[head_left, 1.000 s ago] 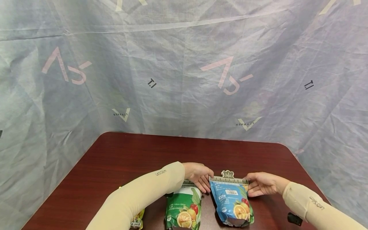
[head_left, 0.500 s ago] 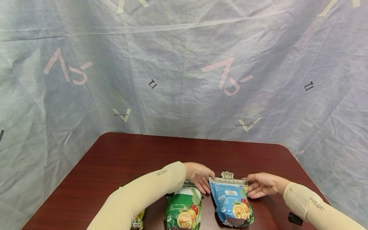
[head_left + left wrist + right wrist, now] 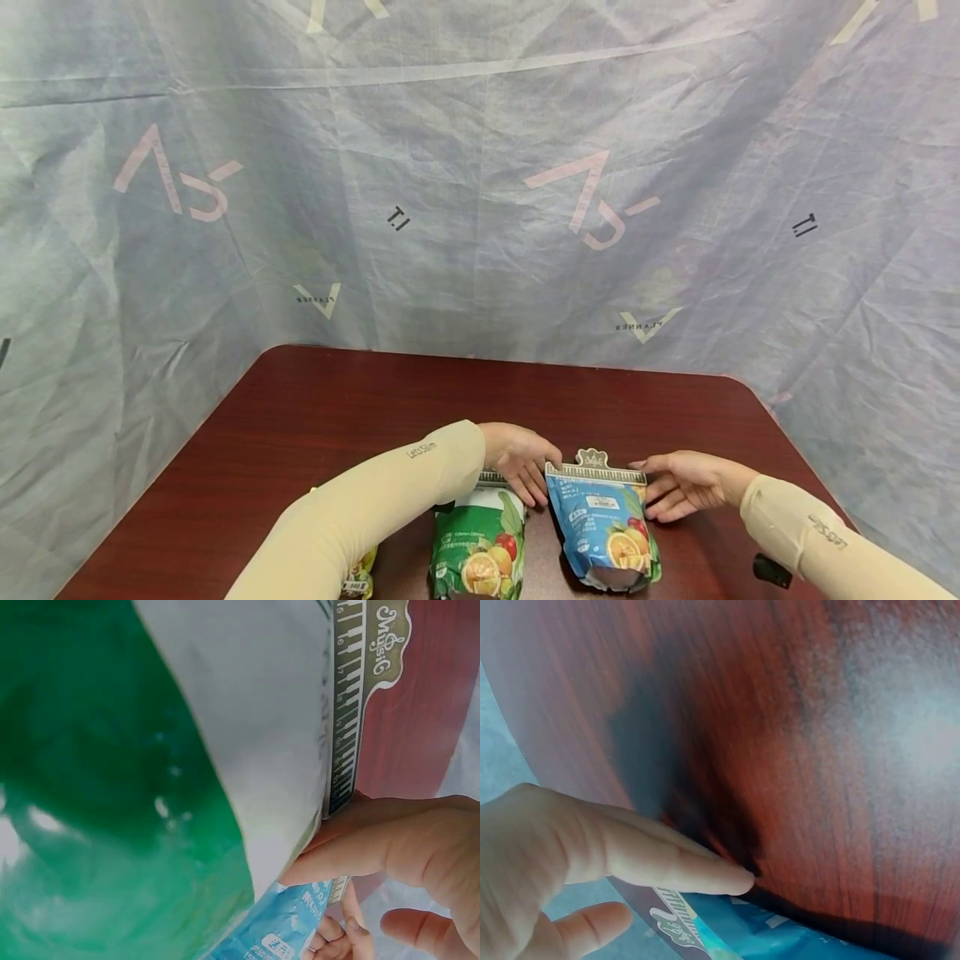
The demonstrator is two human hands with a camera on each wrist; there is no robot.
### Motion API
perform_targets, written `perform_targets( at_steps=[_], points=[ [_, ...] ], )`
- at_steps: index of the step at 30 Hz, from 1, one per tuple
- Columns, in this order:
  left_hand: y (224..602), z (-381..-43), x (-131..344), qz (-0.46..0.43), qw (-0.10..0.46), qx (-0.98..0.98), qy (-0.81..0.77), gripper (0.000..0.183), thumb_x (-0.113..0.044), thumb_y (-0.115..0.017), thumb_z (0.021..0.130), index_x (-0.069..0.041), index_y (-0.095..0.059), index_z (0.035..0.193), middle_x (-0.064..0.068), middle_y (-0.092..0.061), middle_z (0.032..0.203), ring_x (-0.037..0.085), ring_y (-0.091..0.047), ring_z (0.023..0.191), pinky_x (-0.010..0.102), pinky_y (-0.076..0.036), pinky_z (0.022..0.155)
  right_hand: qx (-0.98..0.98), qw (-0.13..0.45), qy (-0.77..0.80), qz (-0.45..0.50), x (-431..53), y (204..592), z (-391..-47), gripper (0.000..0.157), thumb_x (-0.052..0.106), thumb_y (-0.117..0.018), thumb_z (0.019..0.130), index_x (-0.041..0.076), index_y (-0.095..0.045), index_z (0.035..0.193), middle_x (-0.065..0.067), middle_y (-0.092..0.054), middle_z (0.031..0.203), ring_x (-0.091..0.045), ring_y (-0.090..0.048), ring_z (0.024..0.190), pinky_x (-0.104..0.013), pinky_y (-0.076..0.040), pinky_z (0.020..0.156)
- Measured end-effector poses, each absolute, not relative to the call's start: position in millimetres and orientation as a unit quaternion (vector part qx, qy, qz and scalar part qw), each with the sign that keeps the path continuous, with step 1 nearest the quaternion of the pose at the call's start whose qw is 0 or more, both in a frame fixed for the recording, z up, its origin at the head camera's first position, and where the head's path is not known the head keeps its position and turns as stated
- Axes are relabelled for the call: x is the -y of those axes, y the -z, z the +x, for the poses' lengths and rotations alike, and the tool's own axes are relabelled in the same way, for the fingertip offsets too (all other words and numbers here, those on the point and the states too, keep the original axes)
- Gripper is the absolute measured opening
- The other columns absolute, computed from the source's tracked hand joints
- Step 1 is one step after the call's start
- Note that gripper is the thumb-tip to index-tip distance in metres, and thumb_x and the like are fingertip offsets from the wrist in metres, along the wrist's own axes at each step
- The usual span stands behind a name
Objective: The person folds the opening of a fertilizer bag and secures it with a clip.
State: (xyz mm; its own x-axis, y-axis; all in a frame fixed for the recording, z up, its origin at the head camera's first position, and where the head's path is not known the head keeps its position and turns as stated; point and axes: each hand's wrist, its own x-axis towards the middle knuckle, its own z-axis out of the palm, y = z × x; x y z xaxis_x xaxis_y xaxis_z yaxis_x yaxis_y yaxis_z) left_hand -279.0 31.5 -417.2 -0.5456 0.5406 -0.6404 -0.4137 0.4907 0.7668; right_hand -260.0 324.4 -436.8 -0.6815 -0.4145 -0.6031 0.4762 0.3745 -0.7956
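Note:
A blue pouch (image 3: 600, 525) printed with fruit lies on the table, its top edge held by a piano-key-patterned clip (image 3: 596, 472). To its left is a green and white pouch (image 3: 480, 542) with a matching clip (image 3: 349, 705), marked "Music". My left hand (image 3: 520, 460) reaches between the two pouches; its thumb tip is at the left end of the blue pouch's clip and its fingers extend downward. My right hand (image 3: 686, 483) is at the blue pouch's upper right edge. In the right wrist view its fingers (image 3: 682, 862) are straight, with the thumb apart.
A yellow package (image 3: 362, 577) shows partly beneath the left sleeve (image 3: 375, 508). Under the right forearm is a small black object (image 3: 771, 571). The dark red table (image 3: 337, 400) ends at a hanging grey cloth (image 3: 480, 208) at the back.
Both hands stay almost still beside the blue pouch. The top of its clip has dipped very slightly.

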Motion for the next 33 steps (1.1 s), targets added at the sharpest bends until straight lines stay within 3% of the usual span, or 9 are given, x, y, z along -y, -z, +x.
perform_targets(
  at_steps=[9,16,20,24,28,33],
  points=[
    [406.6,-282.2,-26.2,0.065,0.478,-0.728,-0.487,0.057,-0.021,-0.056,0.088,0.011,-0.037,0.131,0.029,-0.057,0.107,0.039,-0.058,0.095,0.049,-0.047,0.082,-0.768,0.373,0.52,0.028,-325.0,429.1,-259.0,0.06,0.029,-0.041,0.095,-0.006,-0.024,0.14,-0.018,-0.063,0.1,-0.034,-0.063,0.087,-0.044,-0.052,0.073],
    [394.0,-285.3,-13.9,0.091,0.462,-0.74,-0.48,0.061,-0.022,-0.061,0.085,0.008,-0.037,0.132,0.026,-0.058,0.109,0.04,-0.058,0.098,0.049,-0.049,0.077,-0.838,0.322,0.441,0.031,-324.4,418.0,-259.6,0.054,0.028,-0.047,0.093,-0.006,-0.038,0.134,-0.019,-0.063,0.101,-0.035,-0.062,0.085,-0.05,-0.05,0.068],
    [387.2,-286.6,-4.8,0.112,0.434,-0.762,-0.468,0.048,-0.025,-0.061,0.086,-0.001,-0.05,0.127,0.023,-0.058,0.11,0.038,-0.057,0.099,0.048,-0.051,0.074,-0.874,0.288,0.392,0.009,-322.7,409.6,-260.9,0.051,0.031,-0.051,0.091,-0.004,-0.046,0.128,-0.017,-0.063,0.1,-0.034,-0.062,0.085,-0.051,-0.05,0.064],
    [380.0,-287.0,5.1,0.138,0.396,-0.8,-0.429,0.038,-0.03,-0.059,0.087,-0.011,-0.059,0.12,0.018,-0.056,0.117,0.037,-0.053,0.107,0.049,-0.049,0.076,-0.903,0.241,0.35,-0.061,-317.7,399.1,-260.4,0.052,0.029,-0.055,0.09,-0.009,-0.048,0.124,-0.023,-0.059,0.108,-0.036,-0.059,0.093,-0.05,-0.05,0.07],
    [374.1,-286.1,16.3,0.151,0.351,-0.843,-0.379,0.055,-0.036,-0.062,0.084,-0.013,-0.048,0.133,0.011,-0.048,0.13,0.034,-0.045,0.118,0.051,-0.045,0.082,-0.939,0.175,0.271,-0.121,-308.0,388.0,-256.8,0.058,0.034,-0.058,0.088,-0.009,-0.048,0.125,-0.027,-0.051,0.121,-0.043,-0.049,0.11,-0.052,-0.044,0.082],
    [369.1,-282.1,30.5,0.161,0.3,-0.88,-0.33,0.077,-0.043,-0.062,0.082,-0.016,-0.028,0.145,0.003,-0.028,0.147,0.026,-0.031,0.131,0.052,-0.034,0.096,-0.964,0.107,0.19,-0.152,-292.8,380.9,-251.0,0.065,0.043,-0.058,0.087,-0.004,-0.045,0.13,-0.031,-0.042,0.128,-0.049,-0.037,0.118,-0.059,-0.036,0.088]
  ],
)
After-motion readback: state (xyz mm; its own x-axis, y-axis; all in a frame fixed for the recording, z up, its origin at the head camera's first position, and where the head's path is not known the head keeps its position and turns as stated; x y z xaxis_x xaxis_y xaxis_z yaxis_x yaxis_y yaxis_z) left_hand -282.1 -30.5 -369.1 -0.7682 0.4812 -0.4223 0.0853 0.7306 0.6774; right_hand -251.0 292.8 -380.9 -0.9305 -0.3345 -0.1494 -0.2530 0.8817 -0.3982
